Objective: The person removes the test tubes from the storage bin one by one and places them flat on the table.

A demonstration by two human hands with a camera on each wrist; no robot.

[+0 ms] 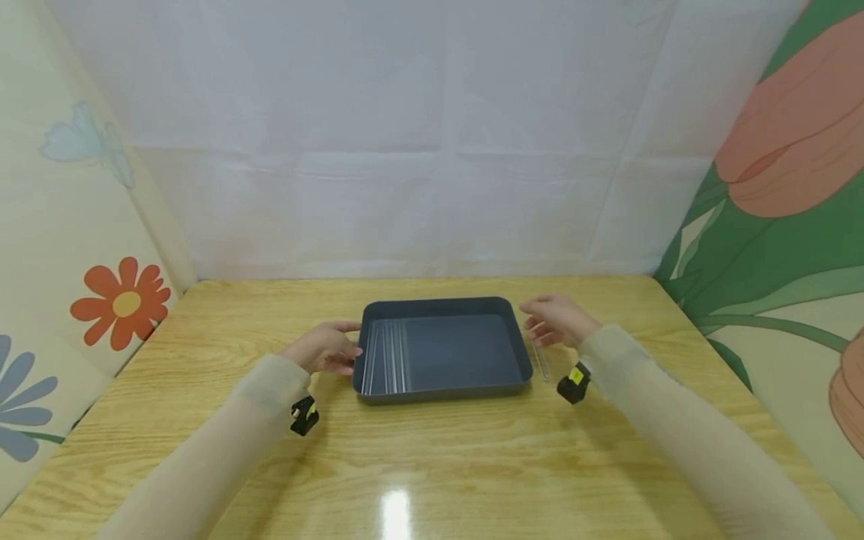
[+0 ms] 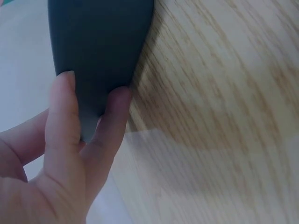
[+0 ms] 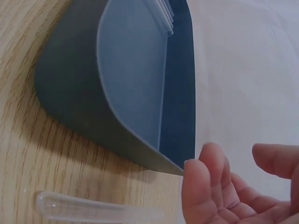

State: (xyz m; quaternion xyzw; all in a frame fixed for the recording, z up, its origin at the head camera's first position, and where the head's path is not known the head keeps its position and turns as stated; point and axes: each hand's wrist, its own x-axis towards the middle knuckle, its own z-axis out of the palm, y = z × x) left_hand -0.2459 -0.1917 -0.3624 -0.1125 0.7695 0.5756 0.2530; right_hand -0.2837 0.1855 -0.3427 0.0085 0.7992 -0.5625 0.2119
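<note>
A dark grey rectangular tray [image 1: 466, 352] rests on the wooden table. Several clear test tubes [image 1: 386, 356] lie side by side along its left end. My left hand [image 1: 326, 347] is at the tray's left side; in the left wrist view its fingertips [image 2: 120, 95] touch the outer wall, one up at the rim and another low near the table. Beyond the opposite end, my right hand [image 1: 556, 319] hovers with loosely bent fingers and nothing in them, fingertips close to the tray's corner. Under it on the table lies one more clear test tube [image 3: 84, 208], its rounded end toward me.
The wooden table [image 1: 432, 457] runs back to a white cloth [image 1: 432, 187]. Flower-patterned panels [image 1: 796, 247] stand at both sides. Each wrist carries a small black camera [image 1: 574, 384].
</note>
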